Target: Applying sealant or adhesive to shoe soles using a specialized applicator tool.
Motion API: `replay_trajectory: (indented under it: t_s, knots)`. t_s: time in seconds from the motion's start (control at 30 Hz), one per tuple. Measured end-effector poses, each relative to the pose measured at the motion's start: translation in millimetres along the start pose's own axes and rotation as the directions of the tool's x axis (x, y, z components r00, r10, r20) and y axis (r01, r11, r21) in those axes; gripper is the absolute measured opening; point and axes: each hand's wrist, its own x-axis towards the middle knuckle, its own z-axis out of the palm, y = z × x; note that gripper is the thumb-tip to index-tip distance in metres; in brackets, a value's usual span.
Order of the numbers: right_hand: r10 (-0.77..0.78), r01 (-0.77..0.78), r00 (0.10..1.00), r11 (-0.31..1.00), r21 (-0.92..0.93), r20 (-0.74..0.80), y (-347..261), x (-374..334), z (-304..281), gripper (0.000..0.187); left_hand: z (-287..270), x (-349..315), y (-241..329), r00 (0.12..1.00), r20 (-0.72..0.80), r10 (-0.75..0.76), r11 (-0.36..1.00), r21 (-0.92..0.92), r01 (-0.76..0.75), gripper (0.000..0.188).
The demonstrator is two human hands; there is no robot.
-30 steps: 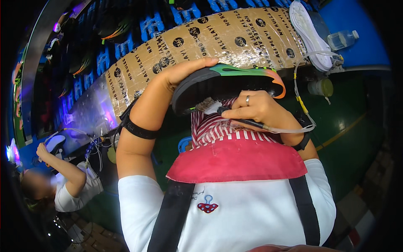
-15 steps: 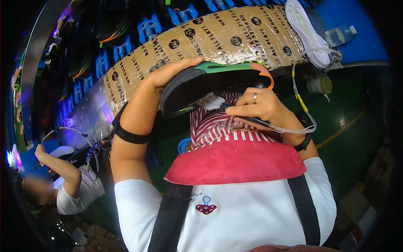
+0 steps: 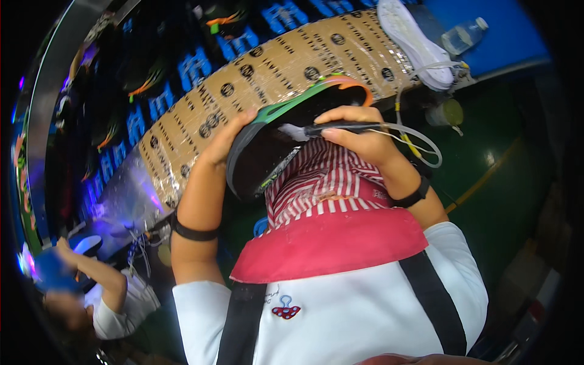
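My left hand [image 3: 231, 139] grips a black, green and orange shoe upper [image 3: 252, 159] by its far left edge. The shoe is tilted with its dark underside facing me. In my right hand [image 3: 359, 135] is a brush [image 3: 331, 128] with a black handle, a clear tube running from its back end. Its pale bristles lie against the middle of the dark underside. A striped apron shows just below the shoe.
Cardboard under clear film [image 3: 277, 76] covers the bench edge beyond my hands. At the far right are a white shoe sole [image 3: 415, 42], a clear bottle [image 3: 463, 36] and a small jar [image 3: 448, 114]. Shoes on blue holders [image 3: 194, 66] line the back. Another person [image 3: 109, 283] works at left.
The brush and my right hand have moved left and up across the shoe's underside. The shoe has tilted, its left end lower, and my left hand sits lower.
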Motion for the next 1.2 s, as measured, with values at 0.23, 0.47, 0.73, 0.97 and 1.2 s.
replay_trajectory:
  t_s: [0.23,0.47,0.73,0.97,1.2]
  knots:
    - [0.037,-0.029,0.984,0.998,0.048,-0.174,7,6,-20,0.017,-13,5,-33,0.98,0.138,-0.141,0.943,-0.284,0.175,0.056]
    - [-0.438,0.262,0.81,0.865,-0.427,-0.39,7,13,-24,0.02,27,14,-35,0.975,0.218,0.041,0.927,-0.374,0.045,0.064]
    - [-0.458,0.332,0.797,0.877,-0.346,-0.394,-3,15,-30,0.021,46,19,-48,0.918,0.314,0.243,0.699,-0.713,0.059,0.063]
    - [-0.201,0.173,0.738,0.979,-0.107,-0.644,12,-2,-73,0.021,71,-1,-56,0.981,0.173,0.088,0.609,-0.789,0.084,0.072]
    - [-0.082,0.133,0.729,0.991,0.023,-0.679,17,-20,-100,0.022,104,39,-1,0.95,0.098,0.296,0.858,-0.464,-0.219,0.08]
